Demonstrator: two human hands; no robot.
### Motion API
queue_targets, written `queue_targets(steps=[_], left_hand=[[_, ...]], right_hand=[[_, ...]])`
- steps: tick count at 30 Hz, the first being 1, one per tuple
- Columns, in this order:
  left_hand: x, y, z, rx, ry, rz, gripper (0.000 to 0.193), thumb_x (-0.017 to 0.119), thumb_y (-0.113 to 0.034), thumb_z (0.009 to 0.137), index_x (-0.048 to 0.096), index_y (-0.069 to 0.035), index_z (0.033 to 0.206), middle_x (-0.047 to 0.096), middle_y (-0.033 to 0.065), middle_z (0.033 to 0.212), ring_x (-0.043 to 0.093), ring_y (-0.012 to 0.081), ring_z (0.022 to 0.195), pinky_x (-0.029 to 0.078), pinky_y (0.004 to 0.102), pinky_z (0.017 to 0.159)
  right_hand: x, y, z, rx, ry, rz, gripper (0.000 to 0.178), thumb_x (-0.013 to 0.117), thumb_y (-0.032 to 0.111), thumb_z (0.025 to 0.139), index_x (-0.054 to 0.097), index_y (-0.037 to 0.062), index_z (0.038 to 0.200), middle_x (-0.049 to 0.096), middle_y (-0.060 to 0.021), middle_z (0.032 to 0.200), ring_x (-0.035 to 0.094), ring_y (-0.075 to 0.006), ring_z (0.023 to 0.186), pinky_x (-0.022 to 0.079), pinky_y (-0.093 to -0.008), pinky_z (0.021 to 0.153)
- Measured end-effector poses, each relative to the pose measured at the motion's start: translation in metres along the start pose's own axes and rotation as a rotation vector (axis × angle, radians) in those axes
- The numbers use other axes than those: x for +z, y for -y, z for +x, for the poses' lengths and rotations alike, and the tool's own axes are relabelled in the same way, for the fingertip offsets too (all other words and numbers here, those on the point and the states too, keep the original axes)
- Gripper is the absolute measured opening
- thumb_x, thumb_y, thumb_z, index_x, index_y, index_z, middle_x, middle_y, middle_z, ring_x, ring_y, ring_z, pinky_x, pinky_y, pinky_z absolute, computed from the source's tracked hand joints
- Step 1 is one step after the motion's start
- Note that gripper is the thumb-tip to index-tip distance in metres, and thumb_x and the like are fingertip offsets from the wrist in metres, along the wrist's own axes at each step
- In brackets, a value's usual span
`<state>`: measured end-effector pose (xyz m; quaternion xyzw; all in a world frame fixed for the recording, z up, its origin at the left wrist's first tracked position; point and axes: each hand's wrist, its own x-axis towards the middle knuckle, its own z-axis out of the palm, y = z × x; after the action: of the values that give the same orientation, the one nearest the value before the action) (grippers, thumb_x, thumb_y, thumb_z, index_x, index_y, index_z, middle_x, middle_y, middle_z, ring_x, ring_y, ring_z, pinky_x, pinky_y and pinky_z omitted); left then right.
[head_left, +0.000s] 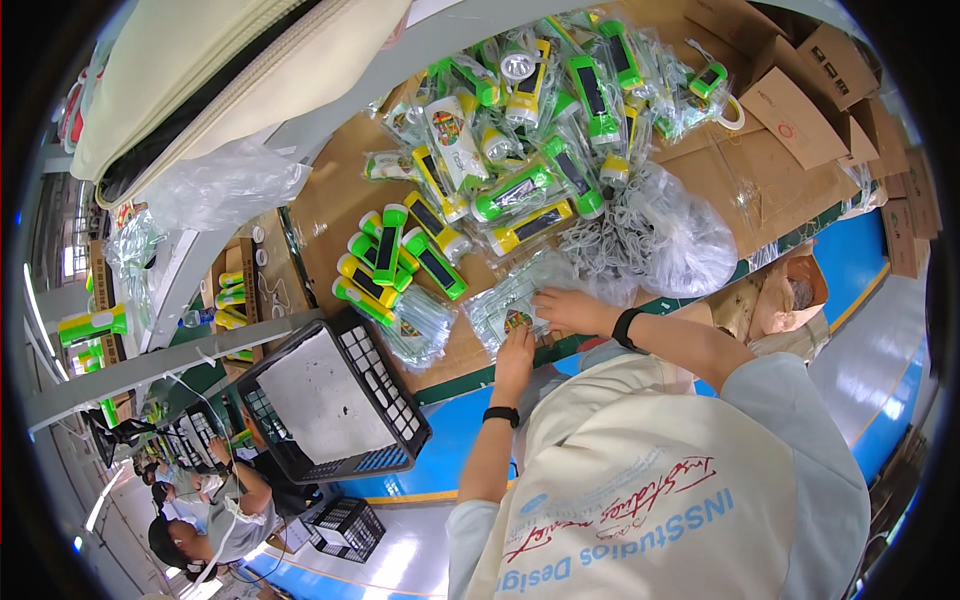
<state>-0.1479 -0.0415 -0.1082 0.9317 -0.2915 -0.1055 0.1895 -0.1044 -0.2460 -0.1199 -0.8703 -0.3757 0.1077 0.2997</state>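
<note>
- Plainly, clear plastic bags (488,311) lie on the worktop (335,165), near its front edge.
- The left hand (515,350) touches them; I cannot tell whether it pinches.
- The right hand (566,311) rests over them, fingers bent, its grip unclear.
- Green-and-yellow flashlights (388,246) lie to their left, grey cords (606,240) beyond to the right.
</note>
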Motion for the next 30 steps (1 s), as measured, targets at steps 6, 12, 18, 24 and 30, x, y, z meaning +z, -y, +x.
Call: queue_targets(steps=[6, 12, 18, 24, 30], left_hand=[[0.007, 0.0, -0.024, -0.089, 0.014, -0.019, 0.025, 0.054, -0.005, 0.076, 0.06, -0.001, 0.1, 0.051, 0.0155, 0.114, 0.054, 0.0293, 0.099, 0.047, 0.038, 0.076], [-0.003, 0.002, -0.038, -0.053, 0.019, 0.07, 0.039, 0.054, -0.002, 0.074, 0.057, -0.004, 0.113, 0.05, 0.0158, 0.118, 0.051, 0.031, 0.104, 0.042, 0.0412, 0.086], [-0.011, 0.008, -0.026, -0.096, 0.013, -0.053, 0.033, 0.055, -0.002, 0.073, 0.054, -0.003, 0.106, 0.051, 0.0166, 0.117, 0.05, 0.0315, 0.103, 0.04, 0.0417, 0.085], [-0.004, 0.01, 0.001, -0.212, -0.004, -0.115, 0.033, 0.063, -0.011, 0.073, 0.051, -0.004, 0.104, 0.052, 0.015, 0.109, 0.05, 0.0315, 0.097, 0.04, 0.0423, 0.08], [-0.003, 0.022, 0.02, -0.22, -0.07, -0.175, 0.022, 0.062, -0.013, 0.076, 0.056, -0.008, 0.097, 0.057, 0.0108, 0.1, 0.052, 0.0311, 0.093, 0.039, 0.0424, 0.077]], right_hand=[[-0.008, 0.002, 0.007, -0.026, 0.045, -0.052, 0.042, 0.07, 0.021, 0.069, 0.053, 0.0061, 0.105, 0.047, -0.009, 0.117, 0.047, -0.0267, 0.11, 0.051, -0.0352, 0.08], [0.002, 0.007, 0.007, -0.088, 0.072, -0.169, 0.039, 0.062, 0.017, 0.074, 0.049, 0.0072, 0.109, 0.048, -0.0129, 0.115, 0.047, -0.0287, 0.109, 0.053, -0.0352, 0.073], [0.006, 0.013, 0.005, -0.185, 0.011, -0.448, 0.035, 0.057, 0.019, 0.076, 0.049, 0.0071, 0.108, 0.05, -0.0137, 0.112, 0.05, -0.0275, 0.107, 0.053, -0.0353, 0.066], [0.012, 0.024, 0.009, -0.133, 0.014, -0.607, 0.029, 0.054, 0.016, 0.077, 0.051, 0.0073, 0.105, 0.056, -0.0107, 0.104, 0.054, -0.0238, 0.1, 0.051, -0.0319, 0.064], [-0.004, -0.002, 0.031, -0.022, -0.038, -0.244, 0.014, 0.054, 0.014, 0.075, 0.055, 0.0097, 0.088, 0.056, -0.0022, 0.084, 0.058, -0.0214, 0.087, 0.049, -0.0333, 0.067]])
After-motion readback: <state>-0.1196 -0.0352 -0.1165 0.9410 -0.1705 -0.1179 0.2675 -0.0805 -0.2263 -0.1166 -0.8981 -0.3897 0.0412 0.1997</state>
